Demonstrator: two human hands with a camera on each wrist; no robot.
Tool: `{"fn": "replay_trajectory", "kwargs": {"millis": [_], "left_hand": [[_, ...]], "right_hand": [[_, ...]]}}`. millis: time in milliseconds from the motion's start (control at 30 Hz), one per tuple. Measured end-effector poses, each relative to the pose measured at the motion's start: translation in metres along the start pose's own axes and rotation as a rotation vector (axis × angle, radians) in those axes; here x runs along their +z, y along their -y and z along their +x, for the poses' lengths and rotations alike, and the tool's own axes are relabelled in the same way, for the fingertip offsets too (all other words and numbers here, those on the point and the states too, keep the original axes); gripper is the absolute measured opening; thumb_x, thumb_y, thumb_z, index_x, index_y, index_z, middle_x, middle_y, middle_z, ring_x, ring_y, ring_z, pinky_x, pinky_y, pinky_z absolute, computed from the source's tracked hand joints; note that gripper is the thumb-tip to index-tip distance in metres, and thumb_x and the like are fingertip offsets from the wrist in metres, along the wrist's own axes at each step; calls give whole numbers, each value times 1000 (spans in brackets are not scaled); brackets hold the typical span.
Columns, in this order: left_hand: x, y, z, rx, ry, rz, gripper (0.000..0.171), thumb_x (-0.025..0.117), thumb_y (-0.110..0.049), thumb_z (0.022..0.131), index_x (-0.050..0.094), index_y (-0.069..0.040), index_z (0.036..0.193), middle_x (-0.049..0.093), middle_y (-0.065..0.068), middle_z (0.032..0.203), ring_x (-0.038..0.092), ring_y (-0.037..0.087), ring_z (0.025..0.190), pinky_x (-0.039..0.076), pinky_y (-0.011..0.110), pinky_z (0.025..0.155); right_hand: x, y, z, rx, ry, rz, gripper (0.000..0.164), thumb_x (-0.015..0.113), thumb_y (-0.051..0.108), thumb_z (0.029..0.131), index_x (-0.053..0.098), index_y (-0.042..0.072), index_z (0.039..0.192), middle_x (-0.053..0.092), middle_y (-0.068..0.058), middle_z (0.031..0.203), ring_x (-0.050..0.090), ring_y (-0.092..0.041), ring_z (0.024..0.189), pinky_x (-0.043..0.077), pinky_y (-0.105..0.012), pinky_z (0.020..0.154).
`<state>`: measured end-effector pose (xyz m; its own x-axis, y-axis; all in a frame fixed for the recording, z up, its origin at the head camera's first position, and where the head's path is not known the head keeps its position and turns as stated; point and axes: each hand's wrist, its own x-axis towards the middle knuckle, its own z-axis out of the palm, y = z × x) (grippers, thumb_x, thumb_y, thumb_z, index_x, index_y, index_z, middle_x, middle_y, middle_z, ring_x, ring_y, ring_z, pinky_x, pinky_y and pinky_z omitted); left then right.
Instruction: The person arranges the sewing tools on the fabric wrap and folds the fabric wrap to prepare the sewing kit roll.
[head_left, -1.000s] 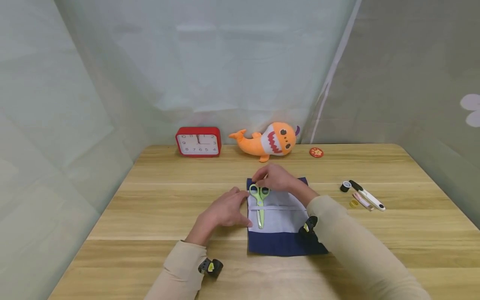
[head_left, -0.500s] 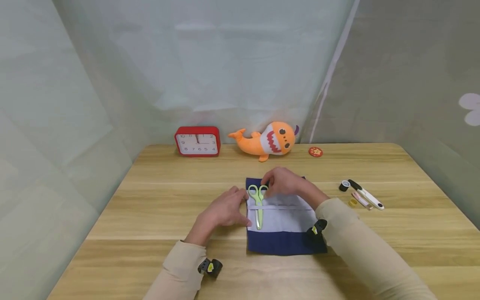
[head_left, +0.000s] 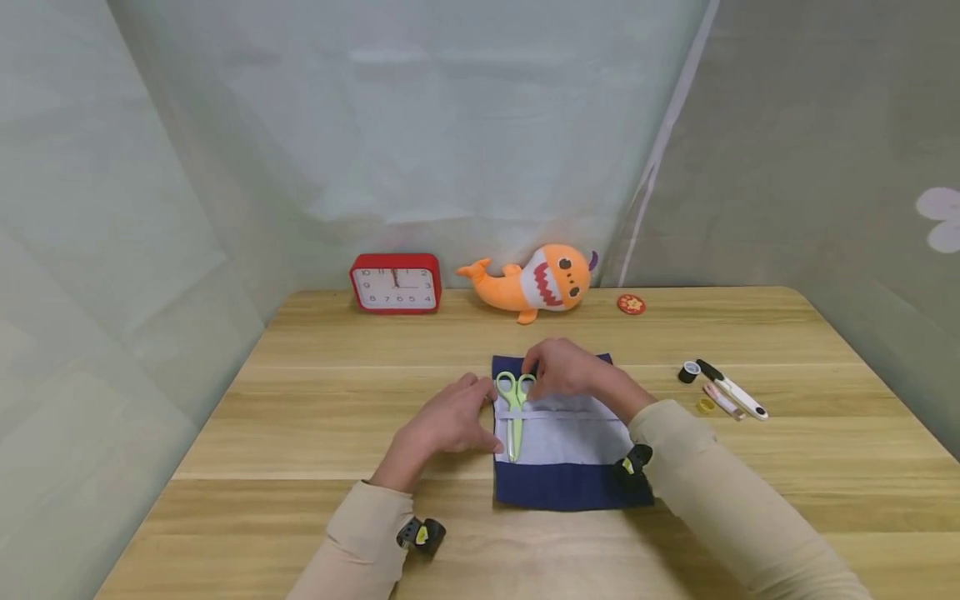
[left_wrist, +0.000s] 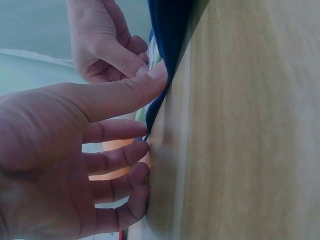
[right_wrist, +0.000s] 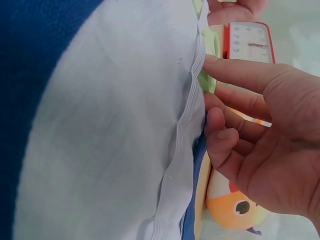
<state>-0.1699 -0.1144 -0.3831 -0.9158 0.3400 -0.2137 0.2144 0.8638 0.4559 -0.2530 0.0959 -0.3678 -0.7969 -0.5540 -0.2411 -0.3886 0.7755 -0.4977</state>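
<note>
Green-handled scissors point(head_left: 516, 408) lie blades toward me on the left part of a navy cloth tool roll point(head_left: 573, 487) with a pale grey lining. A thin elastic band point(head_left: 570, 415) crosses over the scissors. My right hand point(head_left: 566, 367) pinches the right handle loop between thumb and fingers; in the right wrist view, green shows between the thumb and index finger of the right hand point(right_wrist: 270, 115). My left hand point(head_left: 450, 417) rests at the roll's left edge, fingers spread, thumb on the edge; the left wrist view shows the left hand's point(left_wrist: 65, 150) fingertips along it.
To the right lie a black thread spool point(head_left: 688, 372), a black-and-white slim tool point(head_left: 735, 390), a small pale pink item point(head_left: 723, 402) and a yellow ring point(head_left: 706, 405). A red clock point(head_left: 396, 283), orange plush shark point(head_left: 536, 282) and red disc point(head_left: 631, 304) line the back.
The right hand has shifted right from the left handle loop to the right one. The scissors have turned slightly, their tip swinging left. The left hand has stayed in place.
</note>
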Motion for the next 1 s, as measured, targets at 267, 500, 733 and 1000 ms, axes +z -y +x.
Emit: {"fn": "replay_trajectory", "kwargs": {"millis": [267,500,733,1000], "left_hand": [[-1,0,1,12,-3,10,66,95,-32,79,62,-10,131,60,10,127,58,25,112,50,46,107],[0,-1,1,18,-8,5,64,96,-32,78,63,-11,129,60,10,128,59,25,112,51,47,107],[0,0,2,14,-9,6,64,95,-33,78,63,-11,129,60,10,128,58,25,110,51,47,107],[0,0,1,16,-16,-1,64,96,-32,77,63,-11,127,60,9,126,58,24,109,51,47,106]], "right_hand": [[0,1,-1,-31,1,-5,37,87,17,88,75,9,122,74,-4,105,65,-16,88,56,-32,82],[2,0,0,-61,-15,-9,38,88,15,87,76,9,122,75,-3,102,65,-14,87,56,-30,80],[3,0,0,-54,-16,11,39,87,15,88,75,8,125,75,-4,103,65,-15,87,57,-31,80],[-8,-20,-12,6,-158,98,35,80,18,94,74,8,127,74,-7,101,64,-20,87,55,-32,76]]}}
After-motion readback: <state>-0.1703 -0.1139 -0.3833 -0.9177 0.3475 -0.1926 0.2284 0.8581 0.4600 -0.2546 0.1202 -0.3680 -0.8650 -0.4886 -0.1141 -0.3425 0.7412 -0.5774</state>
